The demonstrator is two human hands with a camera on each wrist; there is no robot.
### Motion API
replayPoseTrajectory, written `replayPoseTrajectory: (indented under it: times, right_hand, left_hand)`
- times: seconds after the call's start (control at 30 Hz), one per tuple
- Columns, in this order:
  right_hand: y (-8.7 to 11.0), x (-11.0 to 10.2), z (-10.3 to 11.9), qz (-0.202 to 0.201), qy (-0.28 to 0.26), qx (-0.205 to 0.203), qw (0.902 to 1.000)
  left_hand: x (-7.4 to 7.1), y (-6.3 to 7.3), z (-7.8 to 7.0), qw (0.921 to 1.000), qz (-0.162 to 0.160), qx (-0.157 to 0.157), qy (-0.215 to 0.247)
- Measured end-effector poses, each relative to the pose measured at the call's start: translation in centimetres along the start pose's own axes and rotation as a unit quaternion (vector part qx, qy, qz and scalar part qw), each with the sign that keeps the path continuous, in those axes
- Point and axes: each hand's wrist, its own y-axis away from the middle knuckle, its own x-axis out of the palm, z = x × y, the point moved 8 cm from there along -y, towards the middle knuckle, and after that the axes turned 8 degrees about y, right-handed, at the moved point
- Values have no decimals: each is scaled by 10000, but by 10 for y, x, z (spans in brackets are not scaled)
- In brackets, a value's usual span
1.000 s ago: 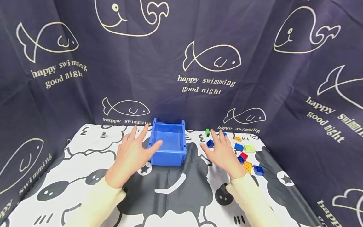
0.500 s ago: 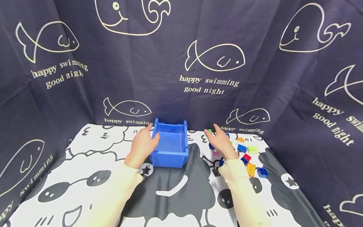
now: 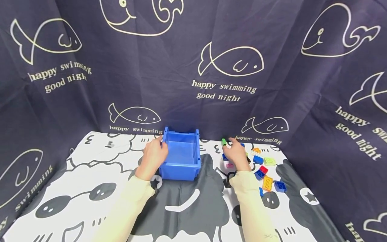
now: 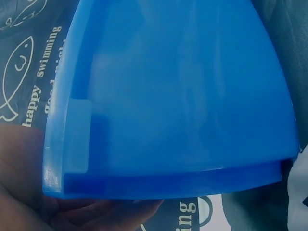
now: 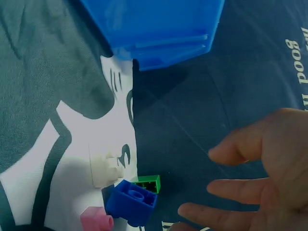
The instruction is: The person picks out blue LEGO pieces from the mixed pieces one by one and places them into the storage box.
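A blue plastic bin [image 3: 179, 172] stands upright mid-table. My left hand [image 3: 152, 155] is at its left wall; in the left wrist view, the fingers [image 4: 108, 215] extend outside the bin wall [image 4: 168, 185], which partly covers the hand. Whether they touch it is unclear. Over the bricks on the right, my right hand [image 3: 237, 154] hovers with fingers [image 5: 236, 190] spread and nothing between them. A green brick [image 5: 149, 184] lies beside a blue brick [image 5: 131, 202], apart from the fingertips. Next to these are a pink brick [image 5: 95, 219] and a whitish brick [image 5: 103, 168].
Further right lie more toy bricks: an orange brick [image 3: 267, 184], a red brick [image 3: 264, 169], a lime brick [image 3: 269, 161] and several blue ones. A dark curtain [image 3: 169, 84] with fish drawings hangs behind the patterned tablecloth [image 3: 99, 169].
Both hands have lowered, and their spread fingers have drawn in somewhat. My left hand has come right to the bin's left wall. The bin and visible bricks appear unmoved on the table.
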Motion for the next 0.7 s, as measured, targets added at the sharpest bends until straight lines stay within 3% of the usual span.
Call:
replayPoseTrajectory:
  times: [0.2, 0.43, 0.7]
  right_hand:
    - [1, 9, -1, 181, 199, -41, 9996]
    - [3, 26, -9, 471, 360, -66, 9982]
    - [3, 30, -12, 494, 485, -131, 9975]
  left_hand:
    - [-1, -1, 0, 9999, -32, 146, -73]
    - [5, 5, 3, 9985, -328, 431, -101]
    - [4, 7, 1, 9977, -463, 481, -98]
